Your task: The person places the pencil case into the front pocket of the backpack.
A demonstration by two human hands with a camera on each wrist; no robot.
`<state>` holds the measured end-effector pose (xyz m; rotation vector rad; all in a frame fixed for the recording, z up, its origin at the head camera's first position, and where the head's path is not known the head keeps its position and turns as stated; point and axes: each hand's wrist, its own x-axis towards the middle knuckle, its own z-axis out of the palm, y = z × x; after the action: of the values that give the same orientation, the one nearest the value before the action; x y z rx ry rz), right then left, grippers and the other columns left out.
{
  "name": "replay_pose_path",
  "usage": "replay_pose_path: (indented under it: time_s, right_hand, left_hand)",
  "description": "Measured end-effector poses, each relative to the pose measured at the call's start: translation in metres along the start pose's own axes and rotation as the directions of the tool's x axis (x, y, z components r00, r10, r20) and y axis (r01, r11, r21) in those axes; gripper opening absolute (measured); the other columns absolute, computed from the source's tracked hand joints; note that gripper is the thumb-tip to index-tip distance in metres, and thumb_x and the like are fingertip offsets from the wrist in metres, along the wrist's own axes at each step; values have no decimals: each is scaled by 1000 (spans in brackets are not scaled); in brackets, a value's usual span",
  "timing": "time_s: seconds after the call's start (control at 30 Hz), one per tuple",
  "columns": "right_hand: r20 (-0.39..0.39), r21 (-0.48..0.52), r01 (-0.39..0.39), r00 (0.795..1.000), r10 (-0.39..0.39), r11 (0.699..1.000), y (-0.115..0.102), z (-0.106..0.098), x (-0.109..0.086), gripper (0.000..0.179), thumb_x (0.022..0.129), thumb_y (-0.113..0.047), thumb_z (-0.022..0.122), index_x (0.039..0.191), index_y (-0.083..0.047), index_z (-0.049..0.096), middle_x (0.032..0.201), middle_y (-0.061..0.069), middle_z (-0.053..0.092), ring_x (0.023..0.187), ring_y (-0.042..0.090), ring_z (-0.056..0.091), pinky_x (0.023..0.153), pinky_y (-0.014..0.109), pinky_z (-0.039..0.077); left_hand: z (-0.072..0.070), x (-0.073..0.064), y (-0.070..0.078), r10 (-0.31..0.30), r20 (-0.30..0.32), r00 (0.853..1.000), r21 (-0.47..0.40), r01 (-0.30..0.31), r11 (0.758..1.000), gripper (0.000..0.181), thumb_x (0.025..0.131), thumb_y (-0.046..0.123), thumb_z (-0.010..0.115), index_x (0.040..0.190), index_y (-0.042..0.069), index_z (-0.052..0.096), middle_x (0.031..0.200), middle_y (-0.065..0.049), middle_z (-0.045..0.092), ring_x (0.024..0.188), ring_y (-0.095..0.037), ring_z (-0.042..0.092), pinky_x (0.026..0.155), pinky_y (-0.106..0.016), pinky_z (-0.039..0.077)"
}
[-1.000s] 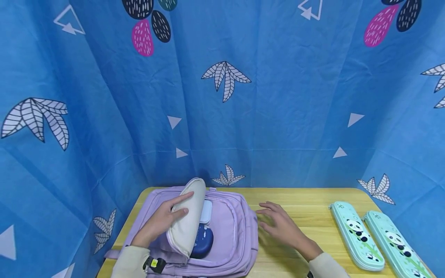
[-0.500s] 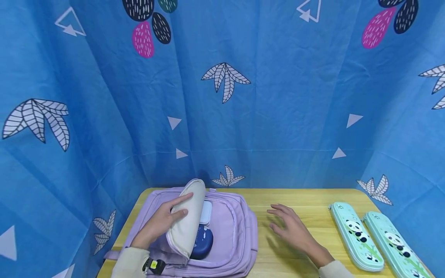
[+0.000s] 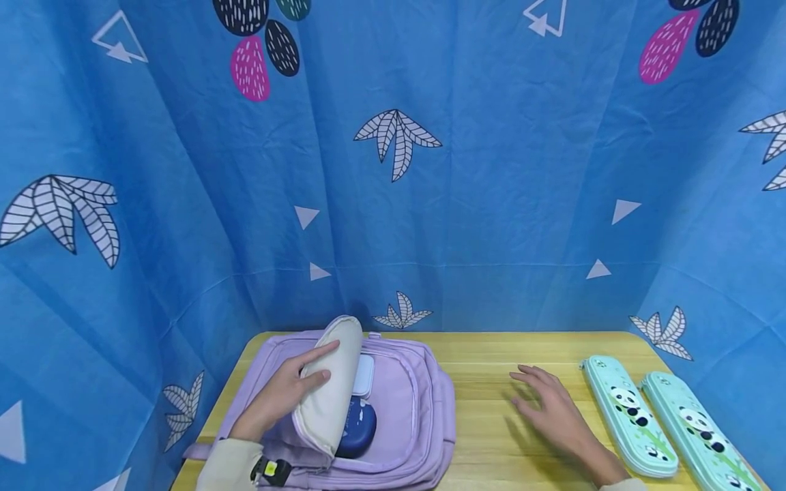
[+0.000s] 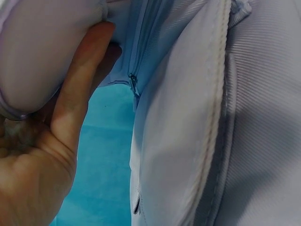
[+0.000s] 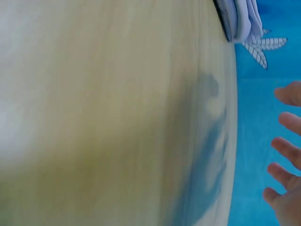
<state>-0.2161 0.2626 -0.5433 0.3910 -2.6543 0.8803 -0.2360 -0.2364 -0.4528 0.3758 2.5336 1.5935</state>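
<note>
A lilac backpack [image 3: 436, 409] lies on the table's left side, its front compartment unzipped. My left hand [image 3: 285, 392] holds the pale-lined front flap [image 3: 328, 409] folded back; in the left wrist view, the thumb and fingers grip the flap's edge. Inside the compartment lie a dark blue rounded case [image 3: 358, 429] and a small light-blue flat box [image 3: 364, 375], both partly covered by the flap. To the right of the backpack, my right hand [image 3: 555, 412] hovers over the table with loosely spread fingers and nothing in them. Two mint panda pencil cases, a nearer one [image 3: 626, 409] and a farther one [image 3: 696, 426], lie beyond it.
The wooden table [image 3: 491, 348] has rounded back corners. Blue patterned curtain [image 3: 491, 170] hangs behind it and along both sides. A purple strap [image 3: 198, 449] reaches over the left edge of the table.
My right hand has moved away from the backpack's right side, rightward over the table towards the pencil cases. The left hand and the flap have stayed in place.
</note>
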Motion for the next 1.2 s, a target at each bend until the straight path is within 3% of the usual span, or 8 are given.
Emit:
replay_pose_path:
  time_s: [0.27,0.53,0.8,0.97,1.2]
  right_hand:
    - [-25,-44,-57,998,56,997,25,-17,-19,45,96,-22,83,136,-3,73,148,27,63,135,55,56,104,78,43]
    - [-68,-108,-87,994,80,990,46,-35,-36,46,96,-23,83,134,0,73,145,30,63,132,56,54,102,76,43]
    - [-33,-165,-160,987,157,973,63,-54,-47,48,100,-25,79,137,4,70,147,35,58,132,60,50,101,77,40]
    - [-54,-203,-187,982,180,961,77,-64,-53,49,98,-23,81,135,7,69,145,40,55,127,62,50,100,77,39]
    - [8,-277,-288,953,302,916,92,-76,-57,59,98,-28,81,139,11,63,147,49,41,128,71,43,100,85,37]
  left_hand:
    - [-1,1,-3,-1,10,1000,-7,1,1000,56,108,14,65,162,20,54,175,-12,40,163,-36,34,122,-36,39]
    - [-2,1,-2,6,19,1000,-17,-6,1000,56,108,13,65,163,18,53,175,-11,39,164,-36,32,126,-48,36]
    - [-2,1,-4,2,16,1000,-28,-2,1000,56,108,13,65,163,19,54,176,-12,38,164,-36,31,126,-49,36]
    - [-2,1,-5,3,20,1000,-36,-2,999,56,109,13,65,163,19,54,176,-12,37,164,-36,31,126,-48,36]
    - [-2,0,-5,2,24,1000,-43,-1,999,56,109,13,64,163,18,53,177,-13,36,164,-37,30,126,-47,37]
